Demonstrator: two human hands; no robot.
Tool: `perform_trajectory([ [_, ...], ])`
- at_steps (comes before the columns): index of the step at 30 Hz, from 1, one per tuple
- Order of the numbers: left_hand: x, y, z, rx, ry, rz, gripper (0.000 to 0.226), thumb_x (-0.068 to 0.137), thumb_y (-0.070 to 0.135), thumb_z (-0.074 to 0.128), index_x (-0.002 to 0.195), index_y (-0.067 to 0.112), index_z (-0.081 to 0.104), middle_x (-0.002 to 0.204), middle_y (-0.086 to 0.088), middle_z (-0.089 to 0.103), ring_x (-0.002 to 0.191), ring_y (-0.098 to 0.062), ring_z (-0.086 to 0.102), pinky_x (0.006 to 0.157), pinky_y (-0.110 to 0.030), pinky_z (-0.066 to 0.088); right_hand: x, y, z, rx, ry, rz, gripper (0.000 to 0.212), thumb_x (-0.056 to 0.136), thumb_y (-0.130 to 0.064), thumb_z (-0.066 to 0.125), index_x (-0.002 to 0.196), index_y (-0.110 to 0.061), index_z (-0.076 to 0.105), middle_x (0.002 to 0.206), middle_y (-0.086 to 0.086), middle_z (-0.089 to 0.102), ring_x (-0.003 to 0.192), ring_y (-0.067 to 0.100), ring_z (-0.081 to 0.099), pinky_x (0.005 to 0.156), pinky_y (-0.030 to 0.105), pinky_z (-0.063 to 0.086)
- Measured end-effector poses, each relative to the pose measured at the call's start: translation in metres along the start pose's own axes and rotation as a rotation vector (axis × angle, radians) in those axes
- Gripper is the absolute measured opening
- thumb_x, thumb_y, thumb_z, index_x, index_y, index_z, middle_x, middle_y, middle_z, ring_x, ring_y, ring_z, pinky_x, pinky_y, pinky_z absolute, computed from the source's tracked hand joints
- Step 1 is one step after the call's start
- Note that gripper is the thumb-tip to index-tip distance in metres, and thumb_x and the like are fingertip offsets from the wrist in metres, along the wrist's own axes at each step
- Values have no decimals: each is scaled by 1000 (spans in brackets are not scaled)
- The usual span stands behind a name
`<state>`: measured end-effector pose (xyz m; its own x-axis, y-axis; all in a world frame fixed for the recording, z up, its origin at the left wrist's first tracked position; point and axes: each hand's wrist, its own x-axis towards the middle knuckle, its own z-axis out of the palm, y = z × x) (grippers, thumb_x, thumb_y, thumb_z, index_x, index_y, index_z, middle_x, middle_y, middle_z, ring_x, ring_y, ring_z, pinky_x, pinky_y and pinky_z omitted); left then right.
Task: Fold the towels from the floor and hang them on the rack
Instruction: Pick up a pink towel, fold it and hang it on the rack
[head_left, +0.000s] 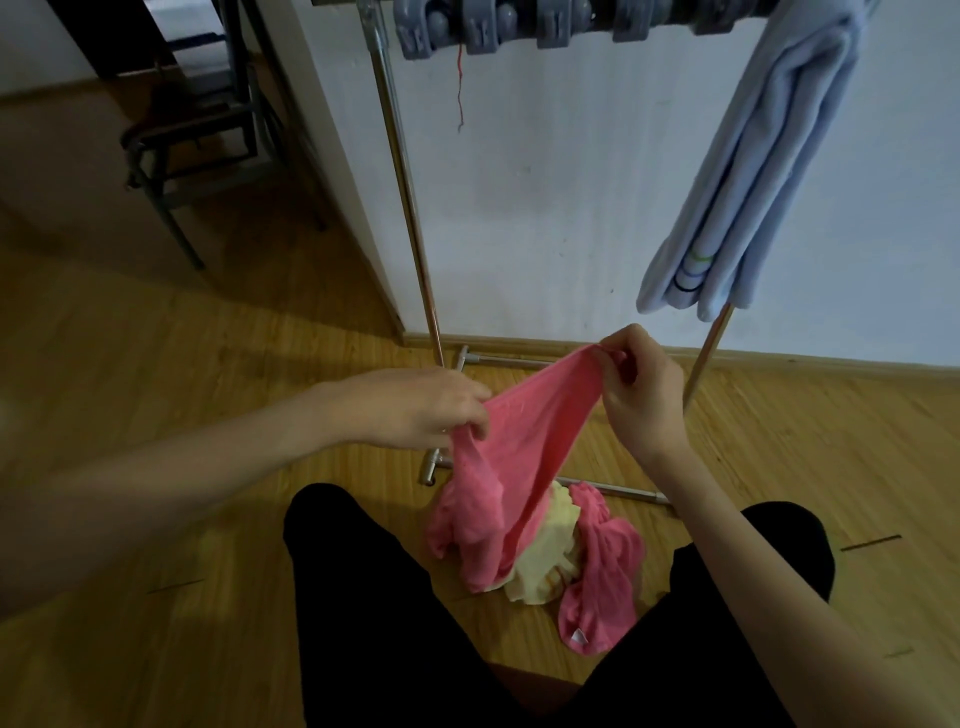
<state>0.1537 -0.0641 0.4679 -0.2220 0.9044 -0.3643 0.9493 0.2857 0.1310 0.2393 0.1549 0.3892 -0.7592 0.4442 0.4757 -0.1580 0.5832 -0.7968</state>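
Folded pale-blue towel (763, 171) hangs on metal rack (410, 208); left hand (415, 410) and right hand (636, 384) pinch pink towel (519, 441) stretched between them above the floor pile.

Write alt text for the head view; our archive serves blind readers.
Both hands, left and right, stretch a pink towel above a pink and yellow pile on the floor. A folded blue towel hangs on the rack.

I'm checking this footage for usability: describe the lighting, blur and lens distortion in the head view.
Head view: dim, soft indoor light, darkest at the upper left around the chair; wide-angle distortion splays the rack poles and bends the baseboard; the left hand and right hand holding the pink towel look slightly soft; the clips at the top edge are blurred; no glare.
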Motion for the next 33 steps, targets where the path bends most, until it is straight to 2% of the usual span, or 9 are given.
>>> perform_trajectory([
  [4, 6, 1, -16, 34, 101, 80, 16, 85, 14, 67, 101, 11, 71, 96, 0, 65, 89, -10, 59, 73, -8, 37, -2, 7, -4, 23, -97, -57, 15, 89, 8, 46, 86, -6, 43, 65, -3, 43, 56, 9, 40, 52, 23, 30],
  [6, 7, -3, -24, -79, 236, 144, 9, 78, 11, 73, 88, 10, 75, 86, -1, 67, 79, -11, 62, 72, -8, 42, -4, 12, -9, 14, -190, -141, 22, 82, 17, 43, 82, -5, 46, 71, -2, 49, 62, 4, 43, 56, 21, 31],
  [8, 5, -7, -31, -239, 320, 116, 8, 76, 9, 76, 84, 12, 76, 83, 0, 67, 75, -11, 64, 70, -26, 53, -6, 13, -13, 60, -306, -160, 31, 73, 22, 43, 75, -7, 54, 77, 1, 55, 66, 6, 49, 59, 21, 35],
  [11, 4, -11, -37, -428, 388, 61, 10, 76, 8, 76, 85, 12, 78, 82, -5, 67, 77, -18, 64, 68, -40, 54, -12, 10, -15, 158, -508, -109, 43, 61, 20, 43, 67, -16, 67, 82, 4, 60, 71, 15, 57, 61, 23, 40],
  [14, 5, -11, -40, -602, 396, 38, 12, 75, 3, 75, 86, 6, 77, 82, -10, 66, 79, -22, 64, 70, -33, 55, -18, 6, -10, 199, -626, -68, 48, 65, 20, 45, 77, -15, 76, 86, 4, 63, 75, 19, 60, 63, 23, 43],
  [17, 6, -11, -40, -672, 371, 43, 13, 74, -2, 74, 87, 2, 76, 82, -10, 67, 79, -19, 64, 71, -22, 53, -22, 5, -1, 167, -588, -59, 44, 76, 18, 49, 92, -14, 76, 87, -6, 60, 70, 9, 54, 61, 17, 38],
  [23, 6, -10, -39, -726, 332, 67, 14, 75, -4, 73, 89, -1, 75, 86, -11, 69, 83, -16, 67, 74, -23, 54, -26, -2, 11, 258, -622, -59, 48, 81, 18, 46, 103, -18, 70, 92, -1, 58, 82, 19, 58, 70, 27, 47],
  [28, 5, -9, -42, -732, 315, 69, 16, 75, -3, 73, 90, 2, 75, 87, -12, 68, 83, -16, 66, 75, -23, 54, -24, -18, 11, 492, -692, 50, 38, 81, 28, 37, 98, 2, 59, 73, -17, 58, 59, -1, 50, 56, 9, 37],
  [33, 4, -9, -41, -734, 324, 19, 14, 76, -2, 73, 89, 2, 76, 86, -11, 68, 83, -18, 66, 75, -28, 56, -20, -22, 12, 355, -877, 93, 27, 76, 8, 48, 74, -11, 67, 85, 3, 55, 74, -1, 48, 67, 11, 38],
])
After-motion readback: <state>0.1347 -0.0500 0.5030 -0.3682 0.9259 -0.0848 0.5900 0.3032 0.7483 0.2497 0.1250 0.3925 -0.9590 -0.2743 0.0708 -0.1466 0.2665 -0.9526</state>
